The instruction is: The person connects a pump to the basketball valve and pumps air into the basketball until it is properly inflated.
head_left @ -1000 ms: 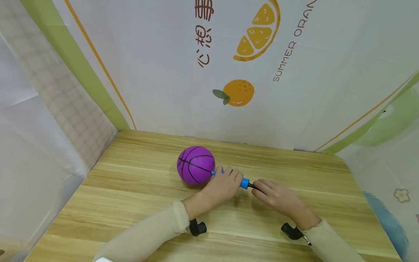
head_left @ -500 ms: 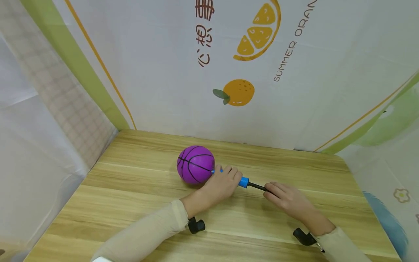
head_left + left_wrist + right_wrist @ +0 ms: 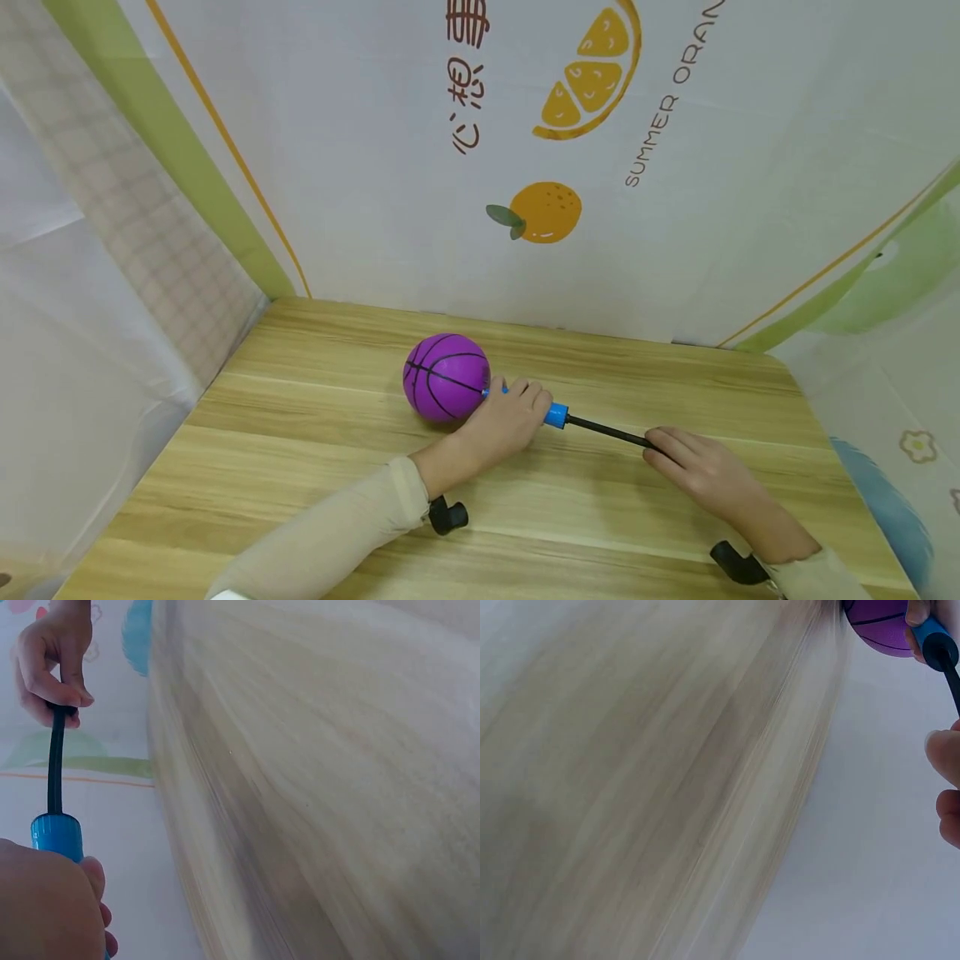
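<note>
A purple ball (image 3: 446, 377) with black basketball lines rests toward the back of the wooden table. My left hand (image 3: 508, 419) grips the blue barrel of a hand pump (image 3: 556, 415), whose tip meets the ball's right side. From the barrel a long stretch of black rod (image 3: 606, 431) sticks out to the right. At its far end my right hand (image 3: 701, 471) pinches the pump's handle, which the fingers mostly cover. In the left wrist view the blue barrel (image 3: 57, 835) and the rod (image 3: 55, 761) line up between both hands.
The wooden tabletop (image 3: 337, 467) spreads around the hands. Behind it hangs a white curtain (image 3: 375, 208) printed with oranges and writing. Black wrist-camera mounts (image 3: 448, 517) stick out below each wrist, above the table.
My right hand has moved steadily right and toward me, drawing much more black rod out of the blue barrel. The left hand and the ball have stayed almost in place.
</note>
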`<state>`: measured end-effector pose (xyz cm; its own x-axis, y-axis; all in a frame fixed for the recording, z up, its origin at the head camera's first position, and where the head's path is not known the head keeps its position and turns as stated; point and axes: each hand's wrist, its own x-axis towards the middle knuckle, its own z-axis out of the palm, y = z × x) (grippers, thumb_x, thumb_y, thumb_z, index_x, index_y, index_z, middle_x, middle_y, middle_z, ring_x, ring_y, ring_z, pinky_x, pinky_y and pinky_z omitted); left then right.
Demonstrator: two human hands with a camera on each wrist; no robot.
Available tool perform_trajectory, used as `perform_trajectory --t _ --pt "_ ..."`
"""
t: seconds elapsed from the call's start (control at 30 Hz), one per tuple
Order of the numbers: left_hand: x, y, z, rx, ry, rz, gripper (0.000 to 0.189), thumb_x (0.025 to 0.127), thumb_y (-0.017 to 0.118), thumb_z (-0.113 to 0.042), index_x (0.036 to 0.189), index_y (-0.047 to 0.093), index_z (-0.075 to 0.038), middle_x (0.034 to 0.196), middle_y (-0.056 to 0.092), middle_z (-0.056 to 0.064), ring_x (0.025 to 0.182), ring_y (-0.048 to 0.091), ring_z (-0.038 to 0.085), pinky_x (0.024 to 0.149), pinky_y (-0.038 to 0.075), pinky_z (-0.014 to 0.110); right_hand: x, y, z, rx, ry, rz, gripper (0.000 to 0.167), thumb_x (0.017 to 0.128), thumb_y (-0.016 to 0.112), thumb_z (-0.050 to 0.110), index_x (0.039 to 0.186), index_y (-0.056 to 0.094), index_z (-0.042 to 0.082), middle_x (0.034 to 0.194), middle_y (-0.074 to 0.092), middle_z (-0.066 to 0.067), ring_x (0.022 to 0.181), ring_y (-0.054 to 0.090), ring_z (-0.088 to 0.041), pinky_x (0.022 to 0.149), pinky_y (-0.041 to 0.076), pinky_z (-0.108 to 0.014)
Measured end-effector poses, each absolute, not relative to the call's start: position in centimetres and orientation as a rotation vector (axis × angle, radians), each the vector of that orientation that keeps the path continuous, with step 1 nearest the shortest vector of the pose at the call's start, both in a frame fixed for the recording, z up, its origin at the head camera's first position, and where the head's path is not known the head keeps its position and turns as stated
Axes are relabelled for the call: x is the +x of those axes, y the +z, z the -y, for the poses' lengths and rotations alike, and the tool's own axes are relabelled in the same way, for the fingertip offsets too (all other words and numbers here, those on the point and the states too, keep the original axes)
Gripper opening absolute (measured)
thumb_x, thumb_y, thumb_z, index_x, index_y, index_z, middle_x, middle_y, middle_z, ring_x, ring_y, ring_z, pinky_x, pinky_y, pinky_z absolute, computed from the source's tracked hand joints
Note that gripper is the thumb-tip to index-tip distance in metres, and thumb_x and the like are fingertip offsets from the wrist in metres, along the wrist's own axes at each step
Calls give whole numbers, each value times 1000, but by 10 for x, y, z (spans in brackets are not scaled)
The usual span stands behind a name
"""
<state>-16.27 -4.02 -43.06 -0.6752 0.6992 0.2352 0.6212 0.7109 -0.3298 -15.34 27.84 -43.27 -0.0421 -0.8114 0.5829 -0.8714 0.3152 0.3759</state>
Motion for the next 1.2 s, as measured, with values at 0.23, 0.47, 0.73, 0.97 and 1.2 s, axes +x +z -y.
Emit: perform_trajectory --t 0.23,0.47,0.73,0.97,1.2 --pt "-162 -432 40 -1023 308 2574 14 108 44 -19 116 54 -13 108 58 1 97 54 18 85 50 43 -153 -431 -275 1507 126 1827 40 110 31 -1 92 67 -1 96 70 -19 80 69 -30 59 57 -36" --pt "-161 -429 39 -1023 300 2603 17 108 43 -20 118 55 -13 110 59 1 98 55 18 85 48 43 -157 -432 -265 1523 104 1813 38 109 33 -2 94 67 -1 97 70 -19 80 69 -29 60 57 -35" --pt "-161 -430 36 -1017 319 2606 18 109 43 -21 119 56 -13 112 59 1 98 54 18 83 48 41 -163 -432 -246 1530 77 1835 37 110 33 1 96 67 1 100 69 -17 82 69 -28 61 58 -34" --pt "-161 -429 34 -1009 323 2601 18 108 45 -23 119 56 -14 113 59 0 98 55 18 82 48 40 -170 -433 -225 1541 33 1858 32 110 36 4 98 65 3 100 67 -12 85 68 -23 66 59 -30" --pt "-159 -430 32 -1035 326 2608 18 108 46 -24 120 55 -14 115 59 1 98 55 18 81 48 39 -177 -437 -209 1547 -8 1823 28 109 38 2 96 64 3 98 65 -9 83 66 -19 67 58 -28"
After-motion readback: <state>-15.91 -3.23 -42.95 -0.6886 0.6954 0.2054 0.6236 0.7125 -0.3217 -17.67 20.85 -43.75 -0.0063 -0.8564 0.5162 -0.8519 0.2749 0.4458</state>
